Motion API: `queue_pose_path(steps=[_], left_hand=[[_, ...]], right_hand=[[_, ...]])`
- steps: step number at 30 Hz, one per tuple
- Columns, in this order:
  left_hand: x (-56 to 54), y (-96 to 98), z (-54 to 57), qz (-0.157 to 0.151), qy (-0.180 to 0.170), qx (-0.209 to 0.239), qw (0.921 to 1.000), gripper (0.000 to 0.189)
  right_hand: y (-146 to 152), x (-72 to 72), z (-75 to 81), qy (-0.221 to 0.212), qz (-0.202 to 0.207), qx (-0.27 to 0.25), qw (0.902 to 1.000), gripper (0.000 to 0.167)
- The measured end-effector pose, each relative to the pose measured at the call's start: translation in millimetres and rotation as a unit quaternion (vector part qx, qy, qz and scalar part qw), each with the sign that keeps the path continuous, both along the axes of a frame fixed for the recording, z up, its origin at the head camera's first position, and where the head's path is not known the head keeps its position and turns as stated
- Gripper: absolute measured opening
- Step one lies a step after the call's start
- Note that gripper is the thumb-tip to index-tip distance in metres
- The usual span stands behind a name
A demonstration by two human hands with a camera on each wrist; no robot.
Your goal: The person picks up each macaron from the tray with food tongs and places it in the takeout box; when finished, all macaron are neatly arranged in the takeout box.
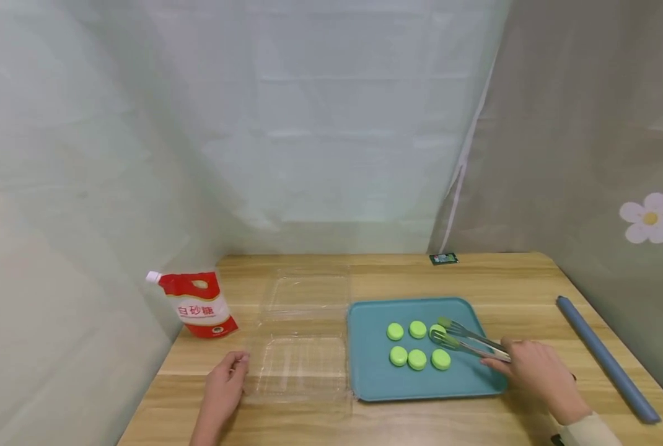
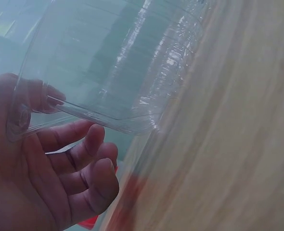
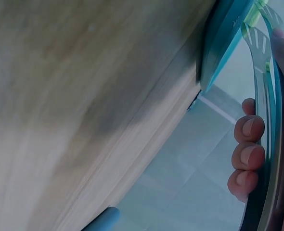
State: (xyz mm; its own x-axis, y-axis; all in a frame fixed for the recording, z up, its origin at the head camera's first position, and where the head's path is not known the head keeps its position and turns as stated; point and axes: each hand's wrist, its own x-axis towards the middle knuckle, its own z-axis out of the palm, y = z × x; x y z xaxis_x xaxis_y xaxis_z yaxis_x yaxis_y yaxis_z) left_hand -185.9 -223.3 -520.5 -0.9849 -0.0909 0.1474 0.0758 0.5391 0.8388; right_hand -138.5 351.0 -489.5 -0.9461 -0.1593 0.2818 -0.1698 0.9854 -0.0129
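Note:
My right hand (image 1: 538, 371) grips metal tongs (image 3: 261, 86) with slotted tips, fingers curled round the arms. The tips are at the back-right green macaron (image 1: 437, 331), one on either side; whether they squeeze it I cannot tell. Several more green macarons (image 1: 417, 359) lie in two rows on a blue-green tray (image 1: 387, 387). To the left of the tray stands a clear plastic box (image 1: 300, 365) with its hinged lid (image 1: 309, 294) folded back, flat and see-through. My left hand (image 2: 60, 159) pinches the box's left rim between thumb and forefinger, the other fingers loosely curled below.
A red and white bag of white sugar (image 1: 202, 305) with a spout stands at the left. A blue-grey rod (image 1: 607, 359) lies along the right table edge. A small dark card (image 1: 443, 258) lies at the back edge. Curtains (image 1: 337, 124) enclose the wooden table.

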Motion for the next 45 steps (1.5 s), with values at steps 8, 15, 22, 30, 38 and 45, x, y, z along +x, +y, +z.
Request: queue_pose_path(steps=[8,15,22,30,38,45], left_hand=[[0.2,3.3,-1.2,0.002,0.008,0.001,1.0000,0.024],[1.6,5.0,-1.2,0.019,0.008,0.007,0.9998,0.024],[3.2,4.9,3.2,0.024,-0.013,0.021,0.9994,0.029],[7.9,1.8,3.2,0.028,0.016,0.030,0.9990,0.028],[7.0,3.5,1.6,0.034,-0.002,0.087,0.9956,0.031],[3.3,6.9,7.8,0.040,-0.033,0.109,0.9926,0.034]], right_hand=[[1.9,7.0,5.1,-0.015,-0.013,-0.009,0.9998,0.045],[-0.6,8.0,14.1,-0.013,-0.009,-0.031,0.9994,0.045],[-8.5,1.3,22.7,0.026,0.023,-0.037,0.9987,0.045],[-28.7,-8.5,28.6,0.030,0.049,-0.049,0.9971,0.043],[-47.5,-17.6,35.5,0.013,0.058,-0.068,0.9959,0.041],[-61.8,-30.6,43.2,0.024,0.091,-0.067,0.9934,0.040]])
